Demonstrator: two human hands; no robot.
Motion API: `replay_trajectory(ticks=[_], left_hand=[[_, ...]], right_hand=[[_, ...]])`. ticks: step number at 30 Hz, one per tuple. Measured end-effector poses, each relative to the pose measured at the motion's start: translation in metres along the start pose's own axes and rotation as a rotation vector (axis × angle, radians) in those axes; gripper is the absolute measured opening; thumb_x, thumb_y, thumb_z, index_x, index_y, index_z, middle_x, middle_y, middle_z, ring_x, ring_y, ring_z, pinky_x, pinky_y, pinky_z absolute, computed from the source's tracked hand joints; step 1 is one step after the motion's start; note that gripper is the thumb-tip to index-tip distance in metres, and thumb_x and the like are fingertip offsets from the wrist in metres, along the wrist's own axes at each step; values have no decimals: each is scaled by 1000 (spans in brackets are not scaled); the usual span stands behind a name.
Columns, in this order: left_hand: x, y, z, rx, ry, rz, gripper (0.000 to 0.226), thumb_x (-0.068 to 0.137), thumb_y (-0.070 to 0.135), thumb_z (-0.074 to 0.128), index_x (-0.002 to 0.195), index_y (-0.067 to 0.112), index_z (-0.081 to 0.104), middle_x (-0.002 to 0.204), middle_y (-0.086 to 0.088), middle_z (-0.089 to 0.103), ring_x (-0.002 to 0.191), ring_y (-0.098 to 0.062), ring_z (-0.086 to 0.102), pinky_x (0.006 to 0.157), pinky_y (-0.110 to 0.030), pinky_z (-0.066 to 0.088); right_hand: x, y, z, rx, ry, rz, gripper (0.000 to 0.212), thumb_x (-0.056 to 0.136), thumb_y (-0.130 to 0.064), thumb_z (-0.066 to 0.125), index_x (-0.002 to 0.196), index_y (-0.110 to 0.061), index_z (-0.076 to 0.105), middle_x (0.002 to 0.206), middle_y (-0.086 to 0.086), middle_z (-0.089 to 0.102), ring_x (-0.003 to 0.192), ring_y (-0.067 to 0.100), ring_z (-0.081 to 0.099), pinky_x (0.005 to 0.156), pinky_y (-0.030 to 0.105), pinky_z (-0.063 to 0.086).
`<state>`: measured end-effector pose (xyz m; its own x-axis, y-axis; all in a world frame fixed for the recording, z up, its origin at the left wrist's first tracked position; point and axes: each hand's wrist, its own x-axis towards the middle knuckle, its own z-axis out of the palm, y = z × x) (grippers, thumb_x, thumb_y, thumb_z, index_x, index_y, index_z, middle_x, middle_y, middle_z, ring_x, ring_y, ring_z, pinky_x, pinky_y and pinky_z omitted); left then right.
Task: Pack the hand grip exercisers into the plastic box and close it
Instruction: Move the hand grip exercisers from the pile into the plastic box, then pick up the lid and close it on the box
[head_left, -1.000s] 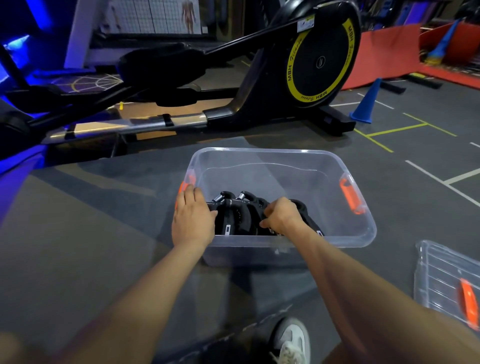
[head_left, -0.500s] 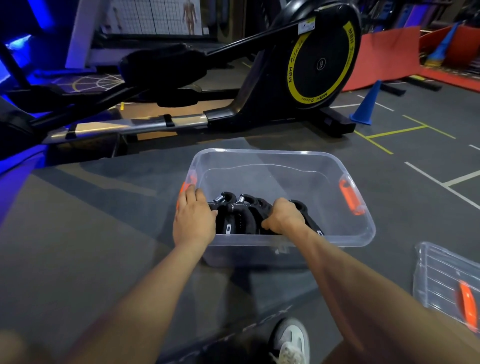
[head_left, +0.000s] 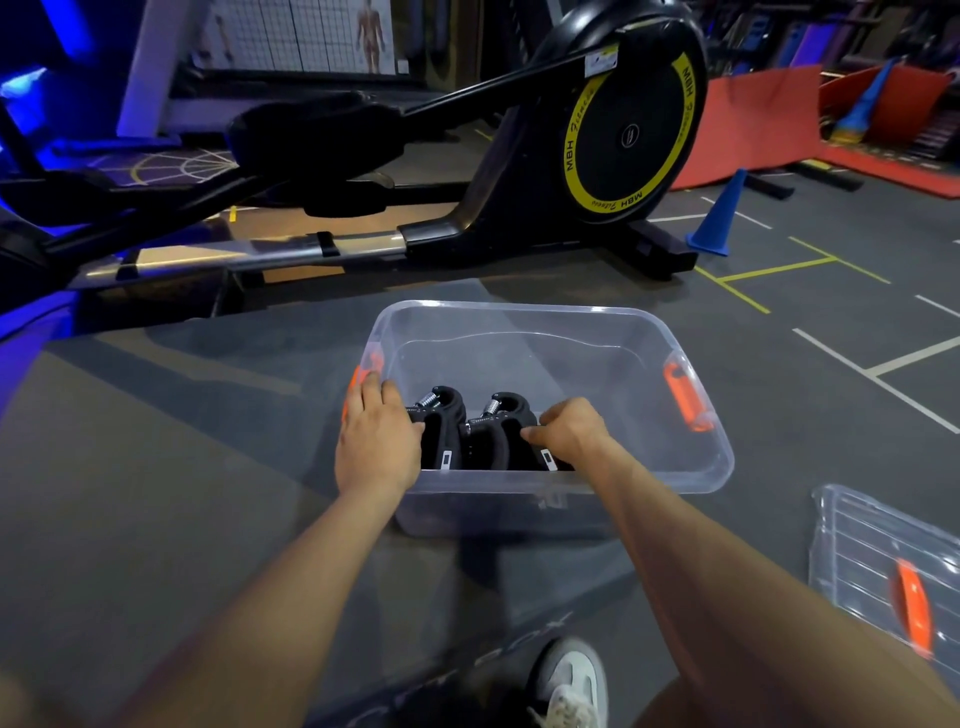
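A clear plastic box (head_left: 519, 317) with orange latches stands open on the grey floor in front of me. Several black hand grip exercisers (head_left: 470, 434) with steel springs stand in a row in its near left corner. My left hand (head_left: 376, 441) lies flat over the box's left near rim, its thumb against the leftmost exerciser. My right hand (head_left: 569, 431) is inside the box, fingers curled over the rightmost exerciser, which it partly hides. The clear lid (head_left: 878, 551) with an orange handle lies on the floor at the lower right, apart from the box.
A black and yellow elliptical trainer (head_left: 628, 135) stands just behind the box. A blue cone (head_left: 719, 215) and red mats (head_left: 748, 124) are at the back right. My white shoe (head_left: 571, 680) is below the box. Painted lines cross the floor on the right.
My right hand has slid a little to the right, uncovering more of the exercisers. My left hand has stayed on the box's left corner.
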<state>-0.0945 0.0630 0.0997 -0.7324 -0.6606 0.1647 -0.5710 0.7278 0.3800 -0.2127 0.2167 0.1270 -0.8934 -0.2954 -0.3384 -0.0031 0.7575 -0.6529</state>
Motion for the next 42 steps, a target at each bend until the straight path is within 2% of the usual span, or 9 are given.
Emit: replay_trajectory(ticks=[3,8,16,21,27,31,34,38,42], left_hand=[[0,0,0,4,0,8,56,90,30,55,135,5,35,155,-5,15,143,-25,12,114,-39,27],[0,-1,1,20,6,16,57,89,31,57,135,4,35,153,-8,20,142,-27,15,114,-39,28],[3,-1,2,26,-10,16,54,89,32,56,131,4,39,152,-8,21,142,-27,15,111,-41,30],[9,2,-1,25,-48,4,56,89,35,55,132,4,38,152,-8,21,141,-27,17,111,-41,29],[19,19,-18,0,-120,-8,51,92,34,51,133,6,39,144,-13,35,134,-31,28,109,-40,29],[18,60,-28,-83,-153,103,46,94,29,50,134,8,41,138,-14,45,129,-32,37,106,-41,33],[12,108,-30,-192,-182,213,44,92,27,52,132,10,45,136,-12,47,126,-31,43,105,-42,38],[-6,186,-22,-257,-244,375,42,91,28,54,130,13,47,136,-11,47,125,-30,46,104,-44,40],[-40,262,12,-261,-312,522,37,90,24,54,126,14,51,128,-9,51,119,-29,51,100,-38,42]], right_hand=[[1,1,1,89,-17,7,50,84,-22,69,121,10,57,107,21,68,100,34,65,97,43,50],[8,6,1,61,-71,-1,41,82,-20,70,115,4,63,88,10,57,81,22,53,76,31,46],[11,7,1,-12,-104,-11,37,81,-13,69,115,0,64,121,20,64,87,19,52,97,38,48],[13,5,-1,76,10,-5,38,84,-15,69,118,0,62,117,15,67,107,28,65,97,33,50],[10,4,-26,327,66,-9,38,81,-8,72,116,-2,60,106,9,64,92,23,62,86,29,49],[-8,14,-75,348,116,-34,36,81,-8,71,114,0,61,94,9,65,73,16,55,71,26,48],[-28,34,-122,323,141,-22,37,81,-8,71,116,0,62,98,18,65,81,20,54,76,33,51],[-46,76,-190,260,193,18,35,81,-10,71,114,-1,64,88,13,55,83,21,48,57,24,40],[-53,148,-241,217,254,73,36,82,-10,71,116,-1,64,90,12,57,83,22,51,66,29,46]])
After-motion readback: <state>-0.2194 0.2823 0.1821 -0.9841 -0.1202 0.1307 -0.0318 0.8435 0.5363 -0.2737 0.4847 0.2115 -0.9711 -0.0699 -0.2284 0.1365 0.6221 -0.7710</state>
